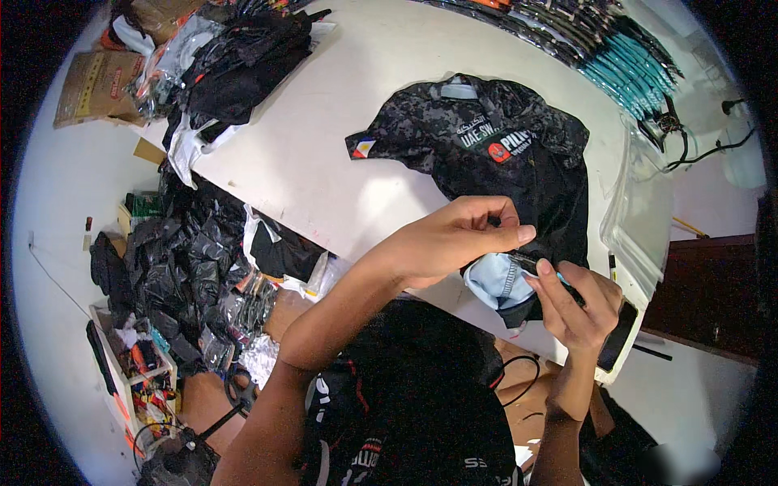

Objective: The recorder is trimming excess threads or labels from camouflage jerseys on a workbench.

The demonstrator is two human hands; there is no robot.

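Note:
A black and grey camouflage-patterned short-sleeved shirt (547,190) lies on the white table, its collar away from me and its chest carrying prints. Near me its lower edge is turned up, so that the light blue inside (489,279) and a stitched seam show. My right hand (582,306) is closed on this turned-up edge, thumb and fingers pinching it; a small dark slim part shows at the fingertips, too small to name. Just above the edge, my left hand (458,243) is closed with thumb and forefinger together. What it pinches, if anything, is too small to make out.
Dark garments (239,69) are heaped at the table's far left, beside a cardboard box (97,85). Packed garments (628,73) line the far right edge. A dark phone-like slab (617,336) lies by the near right corner. Black plastic bags (190,259) fill the left side below.

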